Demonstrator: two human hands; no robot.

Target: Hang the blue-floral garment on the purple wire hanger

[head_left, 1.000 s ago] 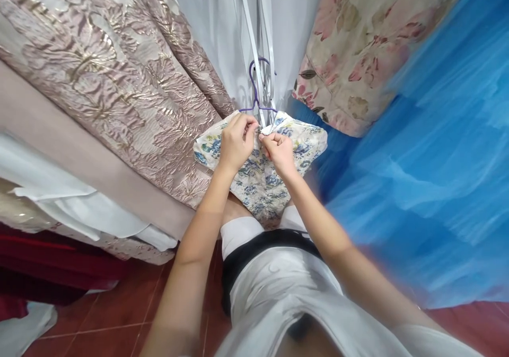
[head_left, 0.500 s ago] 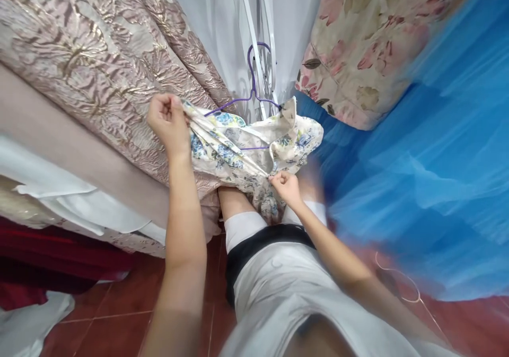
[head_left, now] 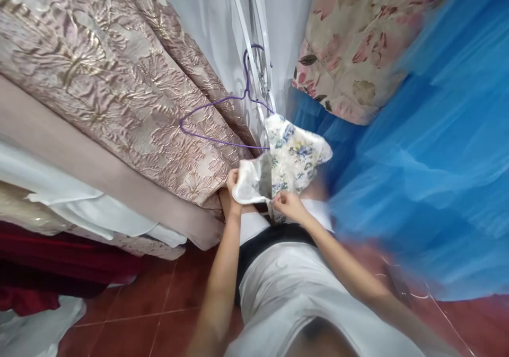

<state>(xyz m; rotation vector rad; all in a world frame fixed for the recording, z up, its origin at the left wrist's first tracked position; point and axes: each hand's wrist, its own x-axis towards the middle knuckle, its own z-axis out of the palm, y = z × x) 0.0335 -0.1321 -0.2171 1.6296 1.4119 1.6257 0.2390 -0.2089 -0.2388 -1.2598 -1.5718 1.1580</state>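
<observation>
A white garment with blue and yellow flowers (head_left: 296, 153) hangs from the right arm of a purple hanger (head_left: 210, 102). The hanger's left arm is bare. My left hand (head_left: 233, 186) is closed on the garment's pale edge, and part of its fingers is hidden behind the cloth. My right hand (head_left: 287, 204) pinches the same garment lower down on the right. Between the two hands a white piece of it is spread, its plain inner side showing. The hanger's hook is up among white straps (head_left: 260, 33).
Shiny pink brocade cloth (head_left: 99, 70) hangs at left, above folded white and dark red fabrics (head_left: 59, 256). A pink floral cloth (head_left: 350, 54) and blue tulle (head_left: 421, 187) hang at right. Below is a red tiled floor (head_left: 159, 304).
The garment's left side has come off the hanger. My left hand has moved down and right with the cloth, close to my right hand, which has shifted slightly downward.
</observation>
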